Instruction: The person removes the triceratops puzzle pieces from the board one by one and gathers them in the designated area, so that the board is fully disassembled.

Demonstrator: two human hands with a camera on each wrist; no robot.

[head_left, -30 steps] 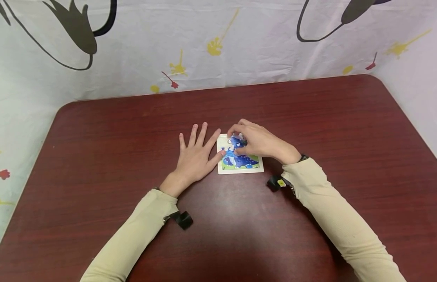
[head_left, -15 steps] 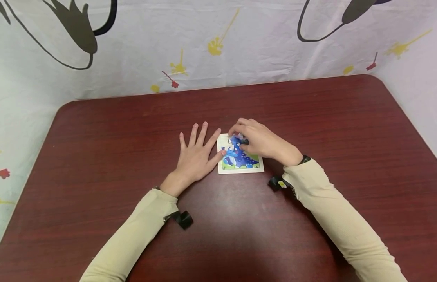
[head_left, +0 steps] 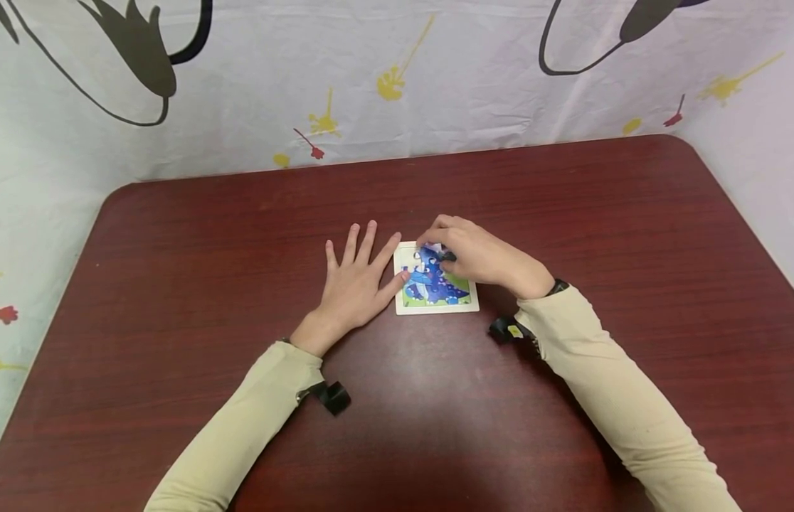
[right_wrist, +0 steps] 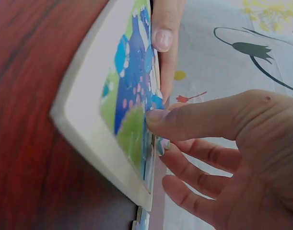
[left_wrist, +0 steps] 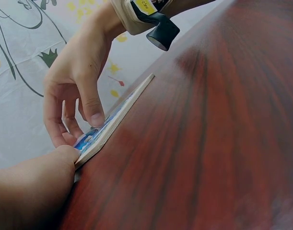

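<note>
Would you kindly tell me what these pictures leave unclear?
Head: the far-right corner of the puzzle, hidden by the right hand.
Left wrist: the puzzle's picture, squeezed by the low angle.
Right wrist: most of the left hand, cut off by the top edge.
Right wrist: the small object beyond the frame, cut off by the bottom edge.
</note>
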